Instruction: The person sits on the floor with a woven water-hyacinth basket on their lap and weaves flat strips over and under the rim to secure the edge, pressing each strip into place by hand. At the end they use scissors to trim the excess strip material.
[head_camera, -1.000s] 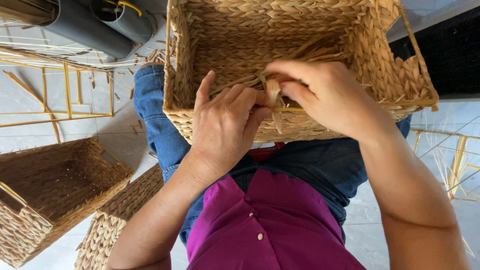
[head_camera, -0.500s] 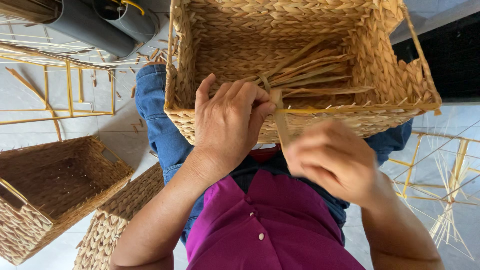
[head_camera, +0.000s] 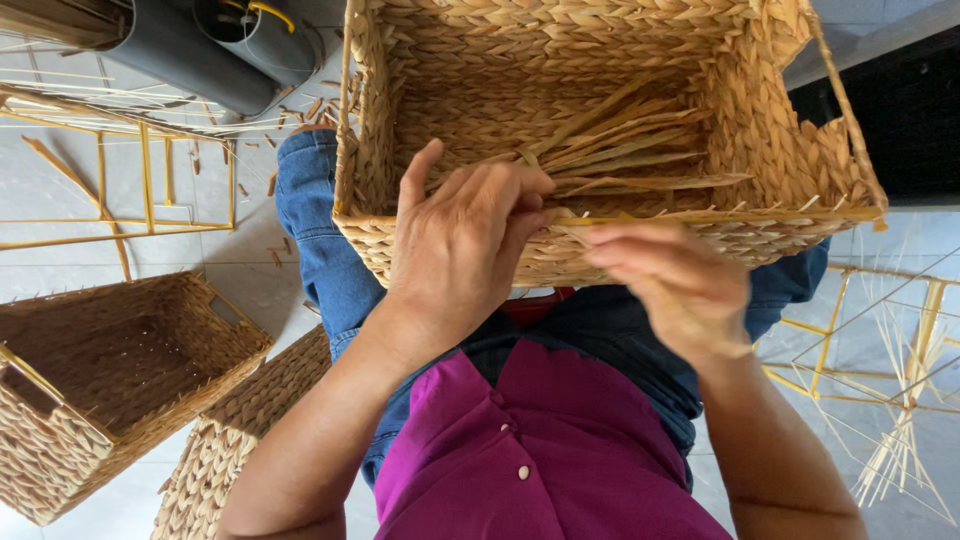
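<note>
woven basket (head_camera: 600, 60) sits upper centre on the lap, near rim unfinished, loose straw strands (head_camera: 620, 150) fanning inside. left hand (head_camera: 465, 240) clamps strands at the rim; right hand (head_camera: 670, 280) blurred, grip unclear.

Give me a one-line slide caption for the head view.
Left hand pins loose straw strands at the woven basket rim while the right hand hovers beside it.

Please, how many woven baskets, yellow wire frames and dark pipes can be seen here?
Baskets: 3, one on the lap, two on the floor.
Wire frames: 2, on the left and on the right.
Pipes: 2.
Total: 7
</note>
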